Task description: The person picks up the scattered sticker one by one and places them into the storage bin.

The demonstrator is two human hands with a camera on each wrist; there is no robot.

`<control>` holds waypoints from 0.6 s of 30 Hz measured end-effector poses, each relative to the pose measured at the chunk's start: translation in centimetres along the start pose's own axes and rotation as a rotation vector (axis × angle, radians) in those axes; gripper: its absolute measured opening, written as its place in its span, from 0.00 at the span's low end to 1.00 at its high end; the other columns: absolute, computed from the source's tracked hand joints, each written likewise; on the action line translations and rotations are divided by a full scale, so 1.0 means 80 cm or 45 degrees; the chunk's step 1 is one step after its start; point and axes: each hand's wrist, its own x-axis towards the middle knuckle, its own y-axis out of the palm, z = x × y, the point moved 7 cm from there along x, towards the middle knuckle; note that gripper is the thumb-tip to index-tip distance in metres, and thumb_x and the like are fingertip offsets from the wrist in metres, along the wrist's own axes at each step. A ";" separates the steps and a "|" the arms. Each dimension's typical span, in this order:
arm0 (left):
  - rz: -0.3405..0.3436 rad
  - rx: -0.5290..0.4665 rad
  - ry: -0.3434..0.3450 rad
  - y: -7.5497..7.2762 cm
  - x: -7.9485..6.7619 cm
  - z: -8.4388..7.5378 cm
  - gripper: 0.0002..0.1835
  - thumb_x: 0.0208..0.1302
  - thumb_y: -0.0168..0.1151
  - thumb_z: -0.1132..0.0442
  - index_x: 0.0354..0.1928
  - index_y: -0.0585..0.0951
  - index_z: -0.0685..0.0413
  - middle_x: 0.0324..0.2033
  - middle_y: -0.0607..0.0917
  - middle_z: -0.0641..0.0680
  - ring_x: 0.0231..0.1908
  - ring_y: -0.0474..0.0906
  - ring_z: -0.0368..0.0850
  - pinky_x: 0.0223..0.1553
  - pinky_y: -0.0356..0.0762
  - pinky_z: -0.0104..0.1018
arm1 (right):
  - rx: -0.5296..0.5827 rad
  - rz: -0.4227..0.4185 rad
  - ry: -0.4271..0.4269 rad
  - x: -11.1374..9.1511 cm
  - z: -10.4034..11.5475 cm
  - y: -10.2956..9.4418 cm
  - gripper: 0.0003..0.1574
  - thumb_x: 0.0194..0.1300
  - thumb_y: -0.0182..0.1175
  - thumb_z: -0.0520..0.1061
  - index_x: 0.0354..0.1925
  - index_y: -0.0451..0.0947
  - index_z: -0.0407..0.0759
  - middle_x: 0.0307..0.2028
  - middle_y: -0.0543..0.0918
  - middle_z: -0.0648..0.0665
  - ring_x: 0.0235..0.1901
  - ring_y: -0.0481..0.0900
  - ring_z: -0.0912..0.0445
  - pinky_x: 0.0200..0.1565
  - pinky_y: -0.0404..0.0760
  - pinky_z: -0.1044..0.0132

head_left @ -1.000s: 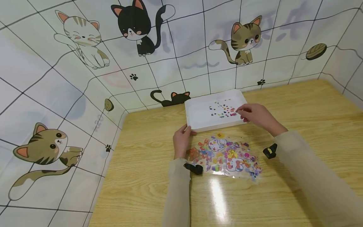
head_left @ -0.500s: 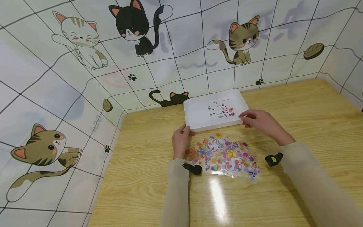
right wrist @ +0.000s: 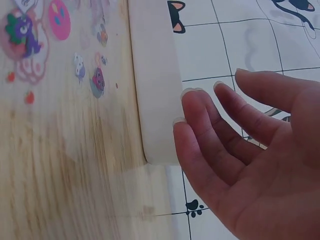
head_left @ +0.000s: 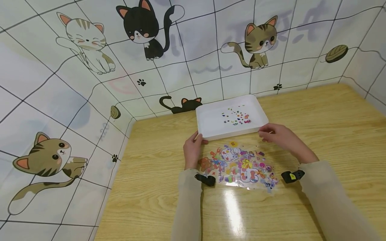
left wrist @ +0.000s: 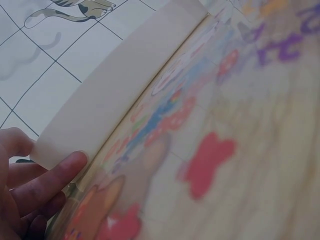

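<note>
A shallow white tray stands against the back wall. Small colourful bits lie scattered on its floor, mostly to the right. At its front left corner my left hand grips the tray, a fingertip on the front wall and other fingers round the side. My right hand is at the front right corner, its fingers loosely bent and holding nothing; in the right wrist view the fingertips are right at the tray wall. In front of the tray lies a clear sheet of cartoon stickers.
The wooden table extends to both sides and toward me. Behind and at the left rise walls covered with cat pictures and a line grid. Black wrist straps sit on both wrists.
My right hand has come off the tray's right end, down and toward me to the front right corner. The left hand has kept its place, and the tray looks unmoved.
</note>
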 end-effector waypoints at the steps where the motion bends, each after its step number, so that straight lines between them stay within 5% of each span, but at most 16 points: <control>1: 0.000 -0.006 0.003 0.000 0.000 -0.001 0.24 0.60 0.51 0.44 0.57 0.72 0.41 0.21 0.84 0.46 0.44 0.74 0.31 0.55 0.59 0.35 | 0.000 0.002 0.000 -0.001 0.000 0.001 0.34 0.63 0.46 0.62 0.53 0.67 0.36 0.46 0.74 0.37 0.43 0.75 0.45 0.45 0.71 0.48; 18: -0.002 0.003 0.007 0.000 -0.002 -0.003 0.23 0.61 0.50 0.45 0.57 0.73 0.40 0.22 0.84 0.47 0.41 0.75 0.31 0.52 0.62 0.37 | -0.132 0.012 -0.006 -0.002 -0.011 0.013 0.25 0.63 0.51 0.56 0.49 0.71 0.38 0.45 0.75 0.39 0.45 0.72 0.46 0.43 0.71 0.53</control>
